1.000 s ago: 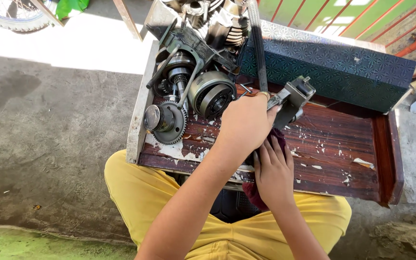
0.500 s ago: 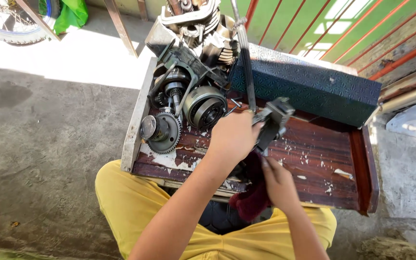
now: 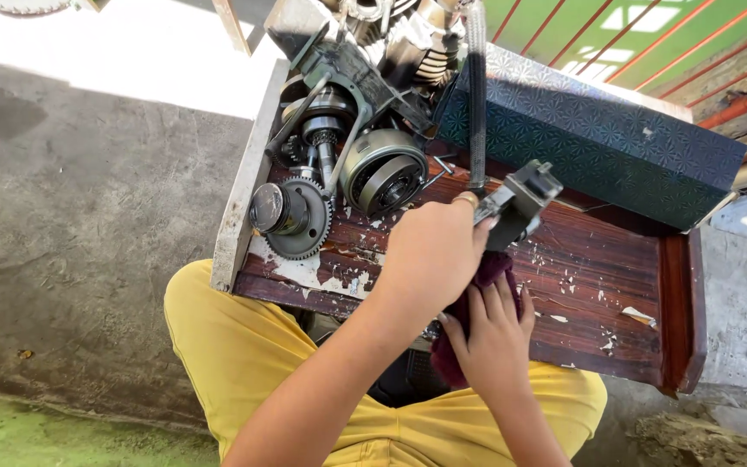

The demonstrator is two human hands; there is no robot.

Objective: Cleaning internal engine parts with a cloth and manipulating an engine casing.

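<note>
- Metal part [image 3: 519, 201], grey and blocky, is held above the wooden worktop [image 3: 616, 285], gripped at its near end by the closed left hand [image 3: 432, 258].
- A dark red rag [image 3: 469, 324] is pressed under that part by the right hand [image 3: 493, 333], fingers curled on the cloth.
- A toothed gear [image 3: 291, 220] and a round drum [image 3: 384, 171] lie left of the hands.
- A patterned teal box [image 3: 598, 138] stands behind.

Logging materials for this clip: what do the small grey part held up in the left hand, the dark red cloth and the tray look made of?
Small grey part: probably cast metal, dull grey. Dark red cloth: soft fabric, bunched. Tray: reddish varnished wood, grain showing, finish flaking.
</note>
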